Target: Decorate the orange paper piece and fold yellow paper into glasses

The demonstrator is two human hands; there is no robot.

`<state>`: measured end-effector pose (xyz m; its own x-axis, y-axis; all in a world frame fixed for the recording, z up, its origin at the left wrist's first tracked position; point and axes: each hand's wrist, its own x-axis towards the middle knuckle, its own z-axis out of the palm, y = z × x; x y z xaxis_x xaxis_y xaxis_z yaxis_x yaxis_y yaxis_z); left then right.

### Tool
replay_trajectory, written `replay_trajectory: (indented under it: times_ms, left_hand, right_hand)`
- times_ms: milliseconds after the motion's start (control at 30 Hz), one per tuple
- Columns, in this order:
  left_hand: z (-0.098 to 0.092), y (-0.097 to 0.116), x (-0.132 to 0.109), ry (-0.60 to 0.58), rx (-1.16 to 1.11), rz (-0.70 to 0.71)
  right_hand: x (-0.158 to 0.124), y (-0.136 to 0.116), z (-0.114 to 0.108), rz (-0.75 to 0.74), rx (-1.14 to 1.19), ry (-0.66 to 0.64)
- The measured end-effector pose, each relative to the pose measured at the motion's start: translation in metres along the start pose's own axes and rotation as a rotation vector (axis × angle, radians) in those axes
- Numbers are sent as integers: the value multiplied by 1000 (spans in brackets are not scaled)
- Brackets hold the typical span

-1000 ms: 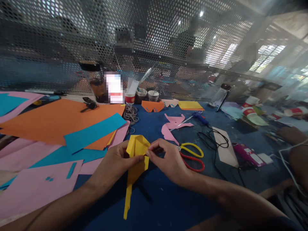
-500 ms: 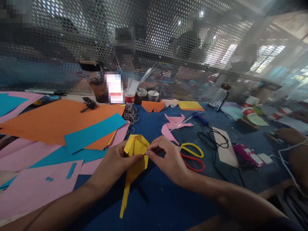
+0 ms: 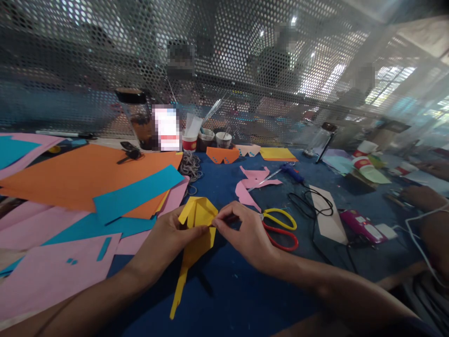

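Note:
A folded piece of yellow paper (image 3: pixel 199 248) is held up over the blue tabletop, with a narrow strip hanging from its lower left. My left hand (image 3: pixel 161 245) is closed on its left side, the thumb lying across the front. At the paper's right edge, thumb and fingertips of my right hand (image 3: pixel 242 231) pinch together on it. Just beyond my right wrist lie scissors (image 3: pixel 283 241) with one red and one yellow handle, their blades mostly hidden. Pink cut paper scraps (image 3: pixel 242 191) rest past my right hand.
Orange sheets (image 3: pixel 70 173), blue and pink sheets cover the left side. A grey string bundle (image 3: pixel 190 164), paper cups (image 3: pixel 223 139) and a jar (image 3: pixel 138 121) stand toward the mesh screen. Rightward are a blue glue gun (image 3: pixel 293 173), its black cord and another person's hand (image 3: pixel 423 196).
The yellow paper has tilted slightly, its hanging strip swinging a little to the left. Both my hands keep nearly the same place and grip. Far right, another person's hand has shifted.

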<state>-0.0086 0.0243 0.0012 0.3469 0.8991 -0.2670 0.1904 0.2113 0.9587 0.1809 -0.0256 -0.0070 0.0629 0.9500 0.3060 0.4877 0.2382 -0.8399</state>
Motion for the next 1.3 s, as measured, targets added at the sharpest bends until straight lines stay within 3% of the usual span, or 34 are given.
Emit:
replay_trajectory:
  times_ms: [400,767,1067,1300]
  left_hand:
    - [0,-9,5,-43,43,81]
    - [-1,-13,6,-39,8,28]
    - [1,-3,0,-6,-32,6]
    - [2,3,-1,-34,-97,-17]
  right_hand:
    - [0,0,0,8,-22,21]
    - [-1,1,1,3,-13,21]
    - [0,-2,-3,34,67,-3]
    - [-1,-5,-2,156,169,-46]
